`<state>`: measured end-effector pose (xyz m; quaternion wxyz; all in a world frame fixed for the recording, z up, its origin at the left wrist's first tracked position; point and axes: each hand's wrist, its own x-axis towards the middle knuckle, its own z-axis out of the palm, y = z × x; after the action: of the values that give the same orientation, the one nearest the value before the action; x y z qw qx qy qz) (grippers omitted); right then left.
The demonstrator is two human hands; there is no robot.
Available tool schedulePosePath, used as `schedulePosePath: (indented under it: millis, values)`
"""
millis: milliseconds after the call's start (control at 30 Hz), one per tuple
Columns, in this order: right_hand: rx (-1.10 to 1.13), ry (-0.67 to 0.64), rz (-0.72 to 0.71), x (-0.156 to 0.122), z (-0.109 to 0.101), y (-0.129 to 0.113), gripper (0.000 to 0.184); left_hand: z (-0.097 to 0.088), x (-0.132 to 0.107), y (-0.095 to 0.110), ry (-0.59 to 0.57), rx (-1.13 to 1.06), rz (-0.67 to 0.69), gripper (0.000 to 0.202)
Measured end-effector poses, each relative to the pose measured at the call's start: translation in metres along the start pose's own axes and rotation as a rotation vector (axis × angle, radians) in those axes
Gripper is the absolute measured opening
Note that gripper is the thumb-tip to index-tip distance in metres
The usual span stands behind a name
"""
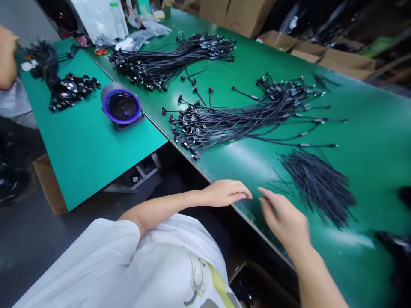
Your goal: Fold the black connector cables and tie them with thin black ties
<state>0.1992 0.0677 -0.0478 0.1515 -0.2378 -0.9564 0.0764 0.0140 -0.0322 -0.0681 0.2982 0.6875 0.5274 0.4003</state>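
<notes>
My left hand hovers at the green table's front edge, fingers stretched to the right and nothing visible in them. Facing it, my right hand is slightly blurred, with forefinger and thumb apart and no object showing between them. Right of that hand lies a loose pile of thin black strips that look like cable ties. Beyond both hands, a spread bundle of black cables with connectors lies across the table. Neither hand touches the cables or the strips.
Farther back lies a second cable bundle, near orange-handled scissors. On the left table are a purple-rimmed round device and more cables. Another person's arm is at far left. Cardboard boxes line the back.
</notes>
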Motion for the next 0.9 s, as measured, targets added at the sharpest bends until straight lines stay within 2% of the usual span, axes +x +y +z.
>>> schedulePosePath:
  millis: [100,233,333,400,467,533,633,767,833,900]
  values:
    - [0.069,-0.058,-0.022,0.002,0.022,-0.009,0.038,-0.004,-0.021,-0.005,0.101,-0.007,-0.01,0.024]
    - [0.033,-0.018,0.069,0.013,0.033,-0.01,0.039,-0.02,-0.063,-0.011,0.364,-0.022,-0.083,0.025]
    - [-0.041,-0.009,0.095,0.011,0.031,-0.008,0.04,-0.044,-0.079,-0.012,0.546,0.185,-0.108,0.029]
    - [-0.081,-0.016,0.104,0.009,0.03,-0.008,0.04,-0.063,-0.074,-0.012,0.61,0.432,-0.078,0.033]
    - [-0.104,-0.018,0.113,0.008,0.031,-0.007,0.039,-0.082,-0.057,-0.012,0.588,0.669,-0.068,0.055]
    - [-0.119,-0.018,0.116,0.009,0.031,-0.006,0.038,-0.099,-0.03,-0.011,0.482,0.816,-0.095,0.078]
    - [-0.15,-0.018,0.12,0.012,0.03,-0.004,0.036,-0.124,0.021,-0.015,0.302,0.9,-0.124,0.093]
    - [-0.187,-0.02,0.12,0.012,0.028,-0.002,0.031,-0.163,0.105,-0.038,0.147,1.008,-0.151,0.102]
    - [-0.168,-0.008,0.122,0.01,0.028,-0.001,0.03,-0.182,0.141,-0.057,0.05,1.07,-0.28,0.097]
    - [-0.104,0.017,0.145,0.009,0.029,0.003,0.028,-0.196,0.165,-0.075,-0.104,1.088,-0.442,0.082]
